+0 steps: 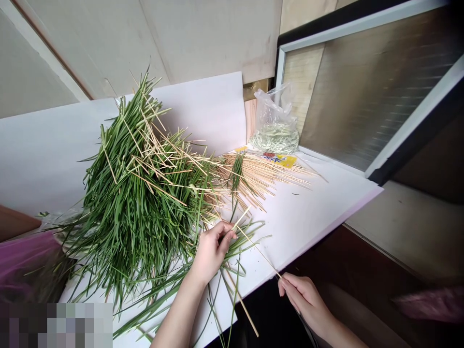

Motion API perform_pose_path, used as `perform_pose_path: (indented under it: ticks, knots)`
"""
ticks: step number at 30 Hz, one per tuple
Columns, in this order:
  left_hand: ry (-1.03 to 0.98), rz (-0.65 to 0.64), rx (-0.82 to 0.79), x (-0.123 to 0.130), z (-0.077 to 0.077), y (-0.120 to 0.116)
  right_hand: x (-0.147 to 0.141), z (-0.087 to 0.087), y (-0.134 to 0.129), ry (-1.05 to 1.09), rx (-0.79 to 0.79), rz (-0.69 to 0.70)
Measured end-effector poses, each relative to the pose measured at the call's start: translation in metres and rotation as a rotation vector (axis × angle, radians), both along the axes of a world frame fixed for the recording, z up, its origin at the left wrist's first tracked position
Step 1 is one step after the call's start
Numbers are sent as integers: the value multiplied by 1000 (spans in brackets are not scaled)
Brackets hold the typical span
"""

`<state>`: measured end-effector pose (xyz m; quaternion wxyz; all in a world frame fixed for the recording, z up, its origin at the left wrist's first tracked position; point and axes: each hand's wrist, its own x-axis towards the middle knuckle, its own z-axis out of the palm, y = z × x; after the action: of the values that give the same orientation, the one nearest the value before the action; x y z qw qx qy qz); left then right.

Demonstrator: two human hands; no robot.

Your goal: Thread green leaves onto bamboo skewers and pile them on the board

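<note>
My left hand (212,249) is above the table's front part, thumb and fingers pinched on the pale end of a green chive stalk (242,217). A thin bamboo skewer (261,252) runs from that stalk down to my right hand (303,296), which grips its lower end just past the table edge. The skewer's upper end meets the stalk at my left fingertips; whether it pierces it I cannot tell. Loose chives (163,295) lie under my left forearm. Left of my hands rises a big heap of chives (141,222), with several skewers lying across it.
Many bamboo skewers (253,179) lie spread behind my left hand. A clear plastic bag (276,133) with pale green pieces stands at the back, near a yellow wrapper (284,160). A framed panel (348,92) leans at the right. Purple plastic (29,256) is at the left.
</note>
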<state>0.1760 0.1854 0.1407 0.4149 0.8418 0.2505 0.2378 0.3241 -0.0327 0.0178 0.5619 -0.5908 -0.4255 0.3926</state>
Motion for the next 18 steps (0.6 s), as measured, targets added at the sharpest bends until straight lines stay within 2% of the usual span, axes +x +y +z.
perform_pose_path:
  ticks: [4,8,10,15,18]
  knots:
    - [6,-21,-9,2,-1,-4,-1,1,-1,12,-3,4]
    - [72,-167,-4,9,-2,-15,-1,0,-1,18,-4,-14]
    - [78,-199,7,10,-1,-18,0,-1,0,15,-3,-27]
    - [72,-194,128,6,7,-11,2,-1,0,-4,14,-32]
    - [92,-109,197,2,10,-2,3,-1,0,-3,40,-43]
